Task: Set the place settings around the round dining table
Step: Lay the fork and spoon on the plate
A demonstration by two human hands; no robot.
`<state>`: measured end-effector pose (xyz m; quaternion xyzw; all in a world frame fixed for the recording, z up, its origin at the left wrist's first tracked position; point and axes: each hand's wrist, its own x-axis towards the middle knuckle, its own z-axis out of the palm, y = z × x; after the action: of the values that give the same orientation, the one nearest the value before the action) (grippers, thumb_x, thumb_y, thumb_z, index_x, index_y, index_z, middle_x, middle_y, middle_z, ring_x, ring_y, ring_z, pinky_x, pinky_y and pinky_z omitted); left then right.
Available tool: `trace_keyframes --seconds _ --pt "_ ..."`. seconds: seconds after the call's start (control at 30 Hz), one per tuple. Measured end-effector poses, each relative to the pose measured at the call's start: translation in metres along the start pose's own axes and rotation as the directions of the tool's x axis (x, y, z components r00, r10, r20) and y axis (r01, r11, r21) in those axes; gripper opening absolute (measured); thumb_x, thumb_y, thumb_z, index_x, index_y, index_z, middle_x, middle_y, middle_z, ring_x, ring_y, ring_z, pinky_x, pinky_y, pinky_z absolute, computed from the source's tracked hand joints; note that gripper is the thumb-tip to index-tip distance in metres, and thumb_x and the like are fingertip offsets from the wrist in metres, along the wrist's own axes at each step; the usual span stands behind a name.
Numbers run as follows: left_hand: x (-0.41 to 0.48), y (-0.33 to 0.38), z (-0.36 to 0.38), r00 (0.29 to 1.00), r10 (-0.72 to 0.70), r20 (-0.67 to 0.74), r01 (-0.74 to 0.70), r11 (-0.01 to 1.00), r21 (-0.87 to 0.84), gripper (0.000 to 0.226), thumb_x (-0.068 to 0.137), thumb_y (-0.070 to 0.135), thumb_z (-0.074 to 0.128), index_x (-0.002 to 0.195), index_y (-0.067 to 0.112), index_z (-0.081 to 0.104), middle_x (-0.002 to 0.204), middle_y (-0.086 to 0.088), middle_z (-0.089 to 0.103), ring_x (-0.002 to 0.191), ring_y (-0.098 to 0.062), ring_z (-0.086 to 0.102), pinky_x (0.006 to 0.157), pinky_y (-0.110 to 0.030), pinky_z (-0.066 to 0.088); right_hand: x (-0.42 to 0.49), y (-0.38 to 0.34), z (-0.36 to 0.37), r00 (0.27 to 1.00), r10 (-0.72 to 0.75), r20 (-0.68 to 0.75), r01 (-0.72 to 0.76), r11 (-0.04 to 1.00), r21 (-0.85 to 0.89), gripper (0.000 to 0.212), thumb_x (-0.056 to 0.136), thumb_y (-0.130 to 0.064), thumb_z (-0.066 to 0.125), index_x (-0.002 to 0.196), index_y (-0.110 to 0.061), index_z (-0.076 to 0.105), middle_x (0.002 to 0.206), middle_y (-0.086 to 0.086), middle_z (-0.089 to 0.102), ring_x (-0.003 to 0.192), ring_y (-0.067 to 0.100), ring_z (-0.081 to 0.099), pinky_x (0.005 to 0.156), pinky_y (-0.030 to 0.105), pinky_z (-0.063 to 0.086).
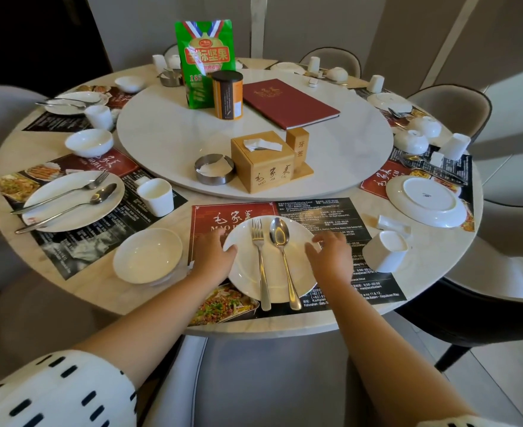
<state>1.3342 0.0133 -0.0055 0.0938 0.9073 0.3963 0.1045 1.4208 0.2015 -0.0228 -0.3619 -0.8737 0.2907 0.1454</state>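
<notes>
though near plate (243, 274) has fork (260, 263) and spoon (280, 238), left hand (215, 252) loosely touches its rim, right hand (331, 254) hovers released; right-side plate (429, 211) lies inverted.

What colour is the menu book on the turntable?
The menu book is dark red; the head view, the only one, shows it clearly.

Wooden tissue box (261, 167) reads "MAO JIA CAI"; green bag (204, 63) shows "185".

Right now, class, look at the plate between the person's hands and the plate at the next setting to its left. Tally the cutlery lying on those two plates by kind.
Forks: 2
Spoons: 2
Total: 4
</notes>
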Motion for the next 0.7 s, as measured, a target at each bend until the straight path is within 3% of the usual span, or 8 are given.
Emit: trace_keyframes --seconds 0.07,0.2,0.3,0.4,0.6,0.7 --pt "-0.005 -0.004 0.000 0.987 -0.113 0.111 0.117 0.993 -0.026 0.050 0.094 0.020 0.050 0.141 0.007 0.037 0.143 -0.010 0.041 0.130 -0.026 0.040 0.104 -0.037 0.035 -0.003 0.011 -0.001 0.999 0.044 0.001 -0.044 0.997 0.056 0.027 0.088 -0.022 0.061 0.113 -0.012 0.060 0.115 0.009 0.055 0.096 0.025 0.057 0.075 0.032 0.049" --pt "-0.010 -0.008 0.006 0.977 -0.157 0.143 0.175 0.977 -0.121 0.031 0.095 0.018 0.045 0.122 0.006 0.054 0.122 -0.011 0.058 0.102 -0.020 0.052 0.083 -0.032 0.041 -0.008 0.019 -0.002 0.992 0.104 0.071 -0.117 0.969 0.219 0.024 0.092 -0.018 0.056 0.115 -0.010 0.059 0.084 0.001 0.062 0.068 0.011 0.056 0.053 0.020 0.038" --pt "-0.010 -0.007 0.008 0.969 -0.188 0.159 0.206 0.973 -0.103 0.037 0.095 0.023 0.044 0.128 0.006 0.051 0.125 -0.009 0.056 0.112 -0.024 0.052 0.084 -0.032 0.040 -0.007 0.022 -0.003 0.991 0.120 0.061 -0.132 0.958 0.256 0.022 0.092 -0.013 0.056 0.113 -0.010 0.062 0.081 -0.002 0.060 0.063 0.006 0.052 0.050 0.018 0.037" --pt "-0.013 -0.001 0.010 0.969 -0.179 0.173 0.201 0.973 -0.117 0.031 0.096 0.022 0.044 0.120 0.006 0.056 0.123 -0.012 0.058 0.112 -0.025 0.054 0.089 -0.035 0.042 -0.006 0.026 -0.009 0.989 0.136 0.062 -0.147 0.953 0.263 0.023 0.092 -0.008 0.055 0.114 -0.009 0.062 0.085 -0.001 0.060 0.060 0.000 0.049 0.049 0.017 0.036" --pt "-0.023 0.008 0.019 0.963 -0.132 0.234 0.178 0.966 -0.188 0.041 0.097 0.020 0.043 0.136 0.008 0.045 0.134 -0.009 0.053 0.120 -0.024 0.050 0.085 -0.028 0.038 -0.004 0.040 -0.022 0.990 0.128 0.054 -0.136 0.970 0.199 0.027 0.093 -0.012 0.056 0.120 -0.009 0.059 0.107 0.009 0.067 0.061 -0.002 0.047 0.055 0.016 0.039" --pt "-0.025 0.008 0.019 0.960 -0.142 0.241 0.198 0.954 -0.226 0.042 0.096 0.022 0.046 0.137 0.011 0.044 0.134 -0.006 0.053 0.121 -0.023 0.050 0.086 -0.028 0.040 -0.003 0.038 -0.027 0.992 0.108 0.066 -0.116 0.986 0.121 0.027 0.092 -0.019 0.057 0.117 -0.009 0.061 0.109 0.010 0.067 0.074 0.010 0.056 0.070 0.025 0.046"
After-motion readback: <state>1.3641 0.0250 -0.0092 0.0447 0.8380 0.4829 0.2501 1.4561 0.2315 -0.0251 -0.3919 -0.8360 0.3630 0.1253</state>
